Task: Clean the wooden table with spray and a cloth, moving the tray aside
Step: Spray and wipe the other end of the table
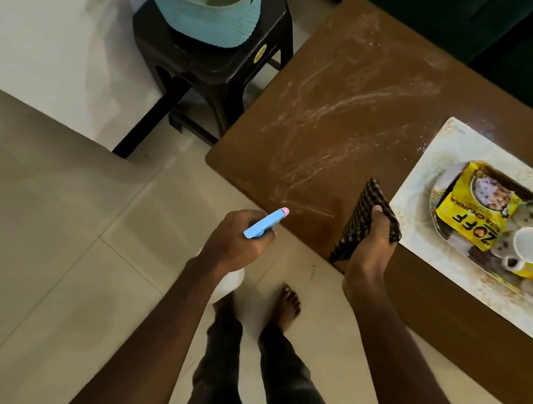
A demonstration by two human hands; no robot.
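The brown wooden table (352,89) runs from top centre to the right edge, its bare left part streaked with whitish smears. My left hand (238,241) grips a spray bottle (266,223) with a blue head and pink nozzle, held just off the table's near corner; its white body shows below my wrist. My right hand (372,242) holds a dark checked cloth (364,212) at the table's near edge. A pale rectangular tray (426,172) lies on the table's right part, carrying yellow snack packets (475,207) and white cups (530,244).
A dark plastic stool (207,60) stands left of the table with a light blue basket (209,15) on it. Beige floor tiles (58,229) spread to the left. My bare feet (287,306) stand by the table's near edge. Dark green furniture sits behind the table.
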